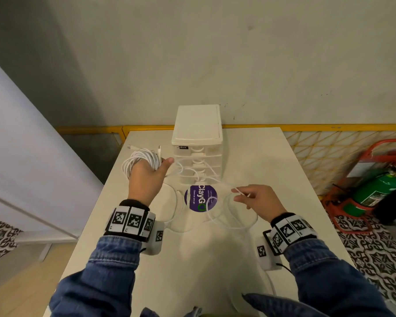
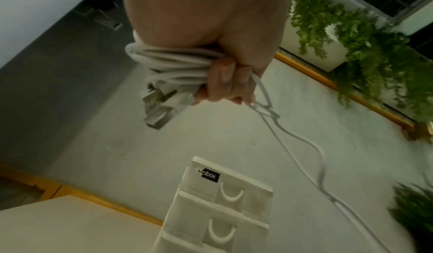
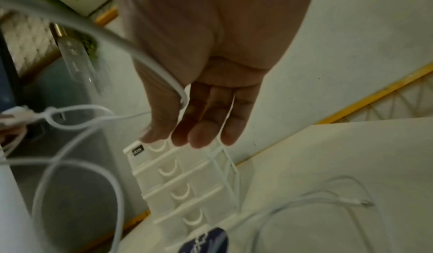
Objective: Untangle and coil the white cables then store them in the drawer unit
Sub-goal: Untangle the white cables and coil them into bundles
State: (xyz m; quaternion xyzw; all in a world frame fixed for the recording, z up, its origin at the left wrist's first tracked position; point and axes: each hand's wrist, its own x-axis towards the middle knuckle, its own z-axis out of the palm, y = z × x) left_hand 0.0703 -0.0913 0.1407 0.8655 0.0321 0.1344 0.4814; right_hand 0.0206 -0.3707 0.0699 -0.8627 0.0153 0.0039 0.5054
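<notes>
Head view: left hand [image 1: 146, 177] grips round coil [image 1: 142, 160]; drawer unit [image 1: 198, 143] boxy plastic.

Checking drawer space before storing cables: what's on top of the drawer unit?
Nothing rests on the drawer unit; its flat lid is bare. Loose white cable hangs across its front. The drawers look closed; contents unseen.
</notes>
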